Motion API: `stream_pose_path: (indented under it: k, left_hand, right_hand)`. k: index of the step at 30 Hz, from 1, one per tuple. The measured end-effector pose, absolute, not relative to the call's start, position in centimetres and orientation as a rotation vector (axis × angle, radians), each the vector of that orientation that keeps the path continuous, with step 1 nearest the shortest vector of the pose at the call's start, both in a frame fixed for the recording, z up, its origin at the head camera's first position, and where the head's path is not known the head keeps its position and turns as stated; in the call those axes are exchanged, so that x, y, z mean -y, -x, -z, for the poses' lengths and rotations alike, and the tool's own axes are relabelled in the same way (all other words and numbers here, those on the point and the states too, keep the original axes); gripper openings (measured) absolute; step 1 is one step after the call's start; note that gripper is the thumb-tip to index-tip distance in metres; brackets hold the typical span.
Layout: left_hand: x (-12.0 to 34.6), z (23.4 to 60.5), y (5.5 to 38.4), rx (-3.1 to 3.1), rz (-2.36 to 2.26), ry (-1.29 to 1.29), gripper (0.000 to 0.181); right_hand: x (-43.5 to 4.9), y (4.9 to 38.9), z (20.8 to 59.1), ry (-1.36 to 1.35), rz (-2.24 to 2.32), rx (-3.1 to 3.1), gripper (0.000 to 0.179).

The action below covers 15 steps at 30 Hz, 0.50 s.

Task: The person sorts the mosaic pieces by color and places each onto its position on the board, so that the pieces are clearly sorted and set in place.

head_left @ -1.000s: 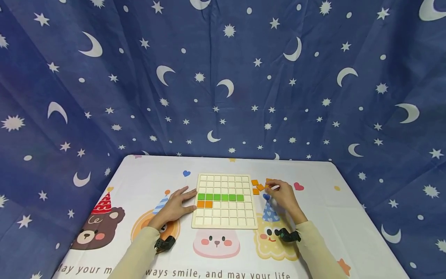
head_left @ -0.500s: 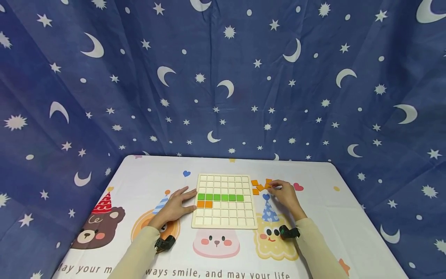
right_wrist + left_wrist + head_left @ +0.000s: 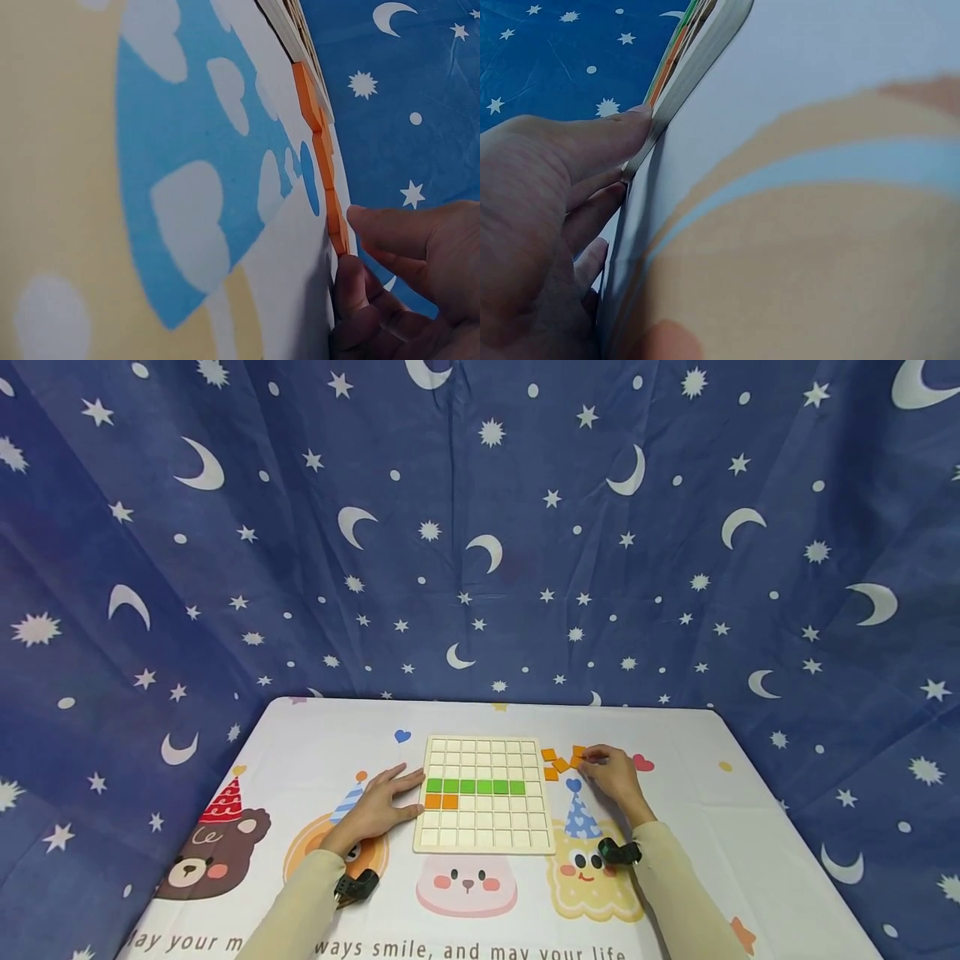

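Note:
A pale square grid board lies mid-table. One row holds several green tiles; the row below has two orange tiles at its left end. My left hand rests at the board's left edge, fingers spread and thumb touching its side, as the left wrist view shows. Right of the board lie several loose orange tiles. My right hand is at the rightmost of these, its thumb and fingertips pinching an orange tile low at the tabletop. Part of that tile is hidden behind the fingers.
A white cloth printed with cartoon animals and lettering covers the table. Behind and at both sides hangs a blue curtain with moons and stars. Small black devices are strapped at both wrists.
My right hand has shifted slightly right and back at the loose tiles, uncovering more of the rightmost ones. The left hand and the board stay in place.

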State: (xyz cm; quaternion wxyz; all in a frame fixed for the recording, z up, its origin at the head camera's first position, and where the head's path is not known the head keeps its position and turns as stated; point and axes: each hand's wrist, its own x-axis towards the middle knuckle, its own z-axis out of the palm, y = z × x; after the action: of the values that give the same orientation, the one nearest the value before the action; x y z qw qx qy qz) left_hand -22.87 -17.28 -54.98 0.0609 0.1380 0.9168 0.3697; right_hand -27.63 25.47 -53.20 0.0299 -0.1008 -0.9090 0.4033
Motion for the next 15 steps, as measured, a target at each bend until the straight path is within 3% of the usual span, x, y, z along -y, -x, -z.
stream_pose_path:
  k: [15]
  left_hand:
    - [17.26,54.96,22.85,-2.778,-1.121,-0.403,0.063]
  right_hand:
    - [-25.22,27.81,53.31,0.311,-1.15,2.818,0.025]
